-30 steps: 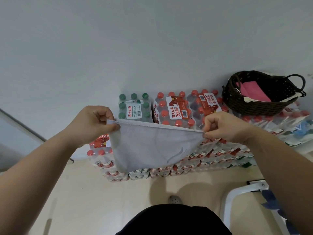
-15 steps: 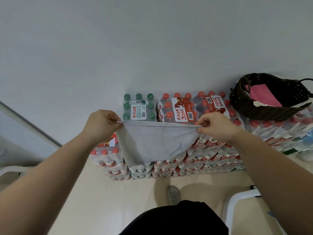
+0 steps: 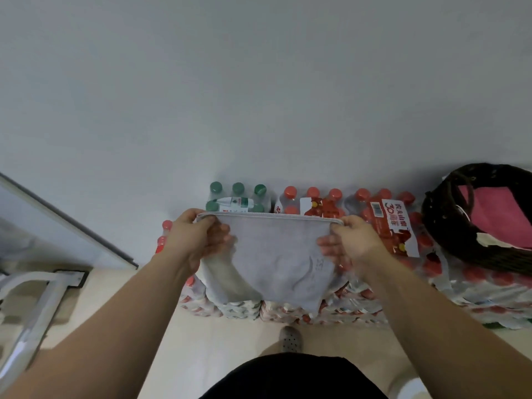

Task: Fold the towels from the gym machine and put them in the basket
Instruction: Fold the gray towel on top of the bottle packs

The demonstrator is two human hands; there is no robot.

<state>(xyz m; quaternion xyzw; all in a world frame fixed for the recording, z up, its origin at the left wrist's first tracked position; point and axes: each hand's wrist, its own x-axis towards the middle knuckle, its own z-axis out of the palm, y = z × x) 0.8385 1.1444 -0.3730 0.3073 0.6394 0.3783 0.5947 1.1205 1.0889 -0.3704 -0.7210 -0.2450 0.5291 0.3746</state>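
A grey towel (image 3: 276,254) hangs in front of me, its top edge stretched level between my hands. My left hand (image 3: 193,237) pinches the top left corner, its fingers curled in behind the cloth. My right hand (image 3: 351,243) pinches the top right corner, the other fingers spread against the towel's side. The lower part of the towel droops in loose folds. A dark wicker basket (image 3: 449,234) stands at the right on the stacked water packs, with a pink folded towel (image 3: 495,214) inside it.
Shrink-wrapped packs of water bottles (image 3: 385,223) with red and green caps are stacked against the grey wall right behind the towel. A white metal machine frame (image 3: 37,300) stands at the left on the beige floor. My shoe (image 3: 290,338) shows below.
My hands have come a little closer together and lower, and the towel hangs deeper with more slack. The view has shifted left, so the basket sits nearer the right edge.
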